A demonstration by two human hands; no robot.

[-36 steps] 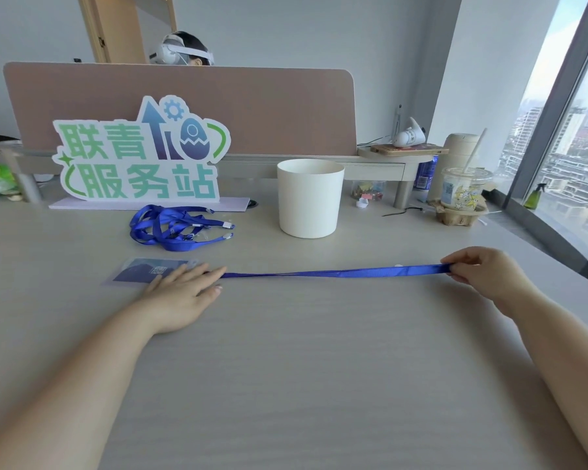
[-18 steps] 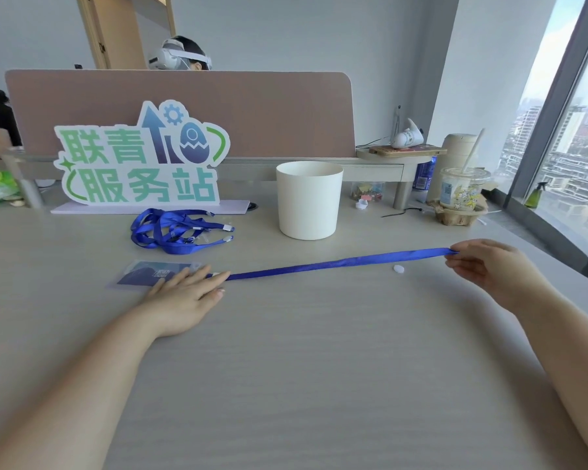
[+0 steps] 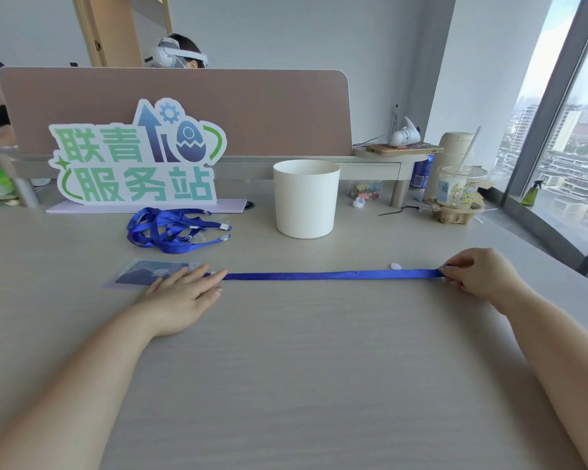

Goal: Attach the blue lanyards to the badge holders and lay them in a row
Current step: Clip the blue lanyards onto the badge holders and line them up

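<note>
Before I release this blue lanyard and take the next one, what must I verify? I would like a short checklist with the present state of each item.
1. The lanyard lies straight, with no twist: ok.
2. Its clip is joined to the badge holder: cannot tell, because the left hand lies flat over the joint.
3. The free end is under control: ok, the right hand pinches it.
4. The small white piece is clear of the strap: cannot tell, it sits right at the edge.
5. More lanyards are ready: ok, the pile of lanyards lies behind the holder.
</note>
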